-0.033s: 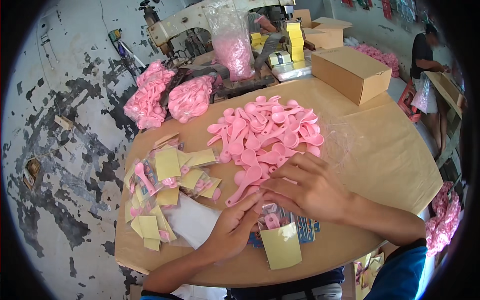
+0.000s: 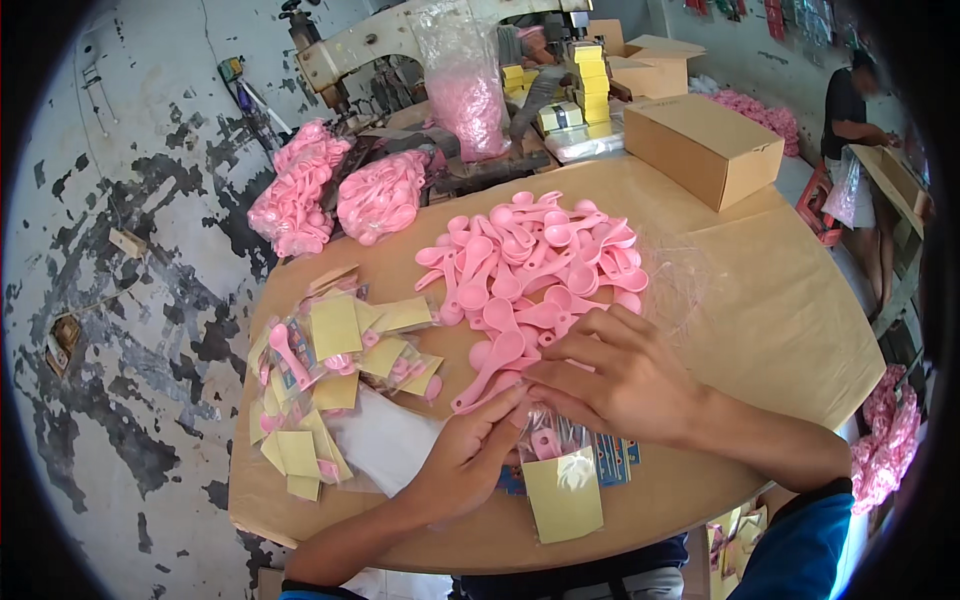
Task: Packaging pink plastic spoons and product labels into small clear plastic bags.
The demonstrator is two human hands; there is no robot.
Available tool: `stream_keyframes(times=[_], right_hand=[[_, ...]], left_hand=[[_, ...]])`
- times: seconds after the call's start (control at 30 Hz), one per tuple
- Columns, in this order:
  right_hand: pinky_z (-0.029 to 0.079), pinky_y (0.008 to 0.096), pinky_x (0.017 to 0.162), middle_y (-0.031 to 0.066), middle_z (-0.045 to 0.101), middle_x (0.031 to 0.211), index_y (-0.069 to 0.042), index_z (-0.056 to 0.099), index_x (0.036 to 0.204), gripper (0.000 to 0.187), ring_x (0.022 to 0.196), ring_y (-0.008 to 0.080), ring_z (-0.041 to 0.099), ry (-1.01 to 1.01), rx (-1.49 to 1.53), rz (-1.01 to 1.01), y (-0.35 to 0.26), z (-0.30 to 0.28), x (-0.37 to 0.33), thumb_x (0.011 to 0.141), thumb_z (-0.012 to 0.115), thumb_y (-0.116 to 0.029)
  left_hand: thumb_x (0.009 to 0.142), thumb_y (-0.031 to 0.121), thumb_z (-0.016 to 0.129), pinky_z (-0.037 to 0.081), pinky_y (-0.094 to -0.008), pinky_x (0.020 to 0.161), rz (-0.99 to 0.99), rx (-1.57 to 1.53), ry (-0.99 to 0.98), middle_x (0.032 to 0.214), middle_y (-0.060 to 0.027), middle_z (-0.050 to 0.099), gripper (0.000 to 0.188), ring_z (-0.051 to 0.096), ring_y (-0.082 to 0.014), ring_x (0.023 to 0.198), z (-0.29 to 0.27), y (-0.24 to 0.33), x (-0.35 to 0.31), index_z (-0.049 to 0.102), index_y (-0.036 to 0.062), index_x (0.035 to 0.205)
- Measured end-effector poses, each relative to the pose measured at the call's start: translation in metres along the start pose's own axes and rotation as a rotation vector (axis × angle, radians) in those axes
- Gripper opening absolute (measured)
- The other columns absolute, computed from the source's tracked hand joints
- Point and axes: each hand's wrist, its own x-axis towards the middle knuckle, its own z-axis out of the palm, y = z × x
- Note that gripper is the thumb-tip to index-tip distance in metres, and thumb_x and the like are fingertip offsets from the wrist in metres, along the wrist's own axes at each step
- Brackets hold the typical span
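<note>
Between my hands hangs a small clear plastic bag point(image 2: 574, 434) with a pink spoon point(image 2: 545, 443) and a yellow card point(image 2: 563, 497) in it. The fingers of my left hand point(image 2: 468, 448) are closed in a pinch at the bag's top edge. My right hand point(image 2: 632, 378) also pinches there, its fingertips close to the left ones. Exactly how the fingers grip the edge is hidden. Beneath the bag lie blue printed cards point(image 2: 612, 460), partly covered. Just beyond my hands is a heap of loose pink spoons point(image 2: 530, 255).
Filled packets with yellow cards point(image 2: 335, 330) lie at the left, beside a stack of clear bags point(image 2: 385, 440). Bags of pink spoons point(image 2: 380, 198) and a closed cardboard box point(image 2: 690, 145) stand along the table's far side. Another person point(image 2: 850, 125) stands at far right.
The lower end of the bag has shifted down very slightly, and the glare on its yellow card has changed. Both hands keep nearly the same place and grip.
</note>
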Motion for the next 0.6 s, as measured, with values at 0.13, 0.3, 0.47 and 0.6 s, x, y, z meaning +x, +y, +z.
stream_keyframes(times=[0.13, 0.3, 0.47, 0.6], right_hand=[[0.049, 0.0342, 0.071, 0.0006, 0.064, 0.085, -0.012, 0.07, 0.089, 0.021, 0.079, 0.0186, 0.059, -0.098, -0.086, -0.049, -0.004, 0.001, -0.006, 0.071, 0.078, -0.02], [0.048, 0.0315, 0.071, 0.0022, 0.063, 0.08, -0.01, 0.064, 0.081, 0.016, 0.077, 0.0144, 0.059, -0.158, 0.002, 0.11, -0.005, -0.011, 0.003, 0.072, 0.076, -0.017], [0.043, 0.0232, 0.054, 0.0021, 0.057, 0.073, -0.005, 0.058, 0.082, 0.005, 0.065, 0.008, 0.056, 0.029, 0.918, 0.478, 0.021, -0.073, 0.025, 0.082, 0.061, -0.001], [0.046, 0.0249, 0.057, 0.002, 0.059, 0.075, -0.004, 0.062, 0.085, 0.003, 0.066, 0.0112, 0.057, -0.124, 1.178, 0.582, 0.101, -0.112, -0.023, 0.085, 0.059, -0.003]], left_hand=[[0.102, 0.009, 0.041, 0.052, -0.023, 0.079, 0.035, 0.289, -0.062, 0.111, -0.004, 0.059, 0.037, 0.058, -0.0081, 0.095, -0.007, -0.001, 0.002, 0.043, -0.0022, 0.138], [0.103, 0.009, 0.04, 0.047, -0.0196, 0.073, 0.096, 0.6, -0.194, 0.097, -0.0027, 0.063, 0.041, 0.055, -0.005, 0.085, -0.009, 0.012, 0.002, 0.039, 0.0008, 0.143], [0.104, 0.016, 0.037, 0.057, -0.0272, 0.077, 0.04, 0.061, -0.055, 0.12, -0.0131, 0.062, 0.039, 0.065, -0.0178, 0.099, -0.011, 0.015, -0.003, 0.038, 0.0024, 0.14], [0.104, 0.017, 0.037, 0.057, -0.0323, 0.083, -0.002, -0.141, -0.051, 0.124, -0.0149, 0.059, 0.038, 0.065, -0.0206, 0.101, -0.022, 0.011, 0.012, 0.037, 0.004, 0.14]])
